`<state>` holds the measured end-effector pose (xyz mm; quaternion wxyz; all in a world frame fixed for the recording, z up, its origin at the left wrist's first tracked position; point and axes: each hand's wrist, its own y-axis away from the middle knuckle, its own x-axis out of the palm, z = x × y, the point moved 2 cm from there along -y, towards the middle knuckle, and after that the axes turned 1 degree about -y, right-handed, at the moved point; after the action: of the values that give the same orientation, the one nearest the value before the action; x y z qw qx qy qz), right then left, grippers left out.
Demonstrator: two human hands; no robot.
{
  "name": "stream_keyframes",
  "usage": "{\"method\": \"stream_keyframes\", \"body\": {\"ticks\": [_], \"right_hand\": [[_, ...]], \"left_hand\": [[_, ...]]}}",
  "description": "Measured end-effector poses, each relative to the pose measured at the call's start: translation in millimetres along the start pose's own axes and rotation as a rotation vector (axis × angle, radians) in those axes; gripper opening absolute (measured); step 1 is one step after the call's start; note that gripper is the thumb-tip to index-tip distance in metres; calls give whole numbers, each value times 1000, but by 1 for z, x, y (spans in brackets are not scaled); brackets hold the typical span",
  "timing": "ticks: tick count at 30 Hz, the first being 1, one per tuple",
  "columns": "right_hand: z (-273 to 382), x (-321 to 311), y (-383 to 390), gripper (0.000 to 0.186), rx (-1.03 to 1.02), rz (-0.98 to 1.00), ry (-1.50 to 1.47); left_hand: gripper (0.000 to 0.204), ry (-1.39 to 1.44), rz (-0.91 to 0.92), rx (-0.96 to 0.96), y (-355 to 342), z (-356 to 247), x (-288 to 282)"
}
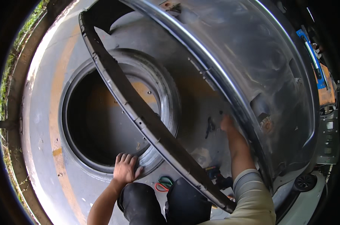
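A black tyre (166, 97) lies flat on the concrete floor in front of my knees. My left hand (125, 168) rests spread on the tyre's near sidewall, holding nothing. A long black plastic wheel-arch liner (140, 116) runs diagonally across the tyre from upper left to lower right, hanging loose from the car. My right hand (227, 123) reaches up under the silver car wing (230, 48) at the edge of the wheel arch; its fingers are mostly hidden behind the panel edge.
Pliers with red and green handles (163, 183) lie on the floor by my knees, and a blue tool (214, 173) lies beside the liner's lower end. A yellow painted line (57, 112) crosses the floor at left. Grass borders the far left.
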<state>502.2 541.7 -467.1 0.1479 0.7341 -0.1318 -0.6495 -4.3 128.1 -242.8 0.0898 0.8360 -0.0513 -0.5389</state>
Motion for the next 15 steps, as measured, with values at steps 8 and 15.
{"method": "stream_keyframes", "body": {"ticks": [8,15], "right_hand": [[12,8,-10,55,33,-155,-81],[-11,13,-17,52,49,-180,-87]], "left_hand": [[60,-81,-26,-24,12,-27,52],[66,-4,33,-26,-2,-44,41]]}}
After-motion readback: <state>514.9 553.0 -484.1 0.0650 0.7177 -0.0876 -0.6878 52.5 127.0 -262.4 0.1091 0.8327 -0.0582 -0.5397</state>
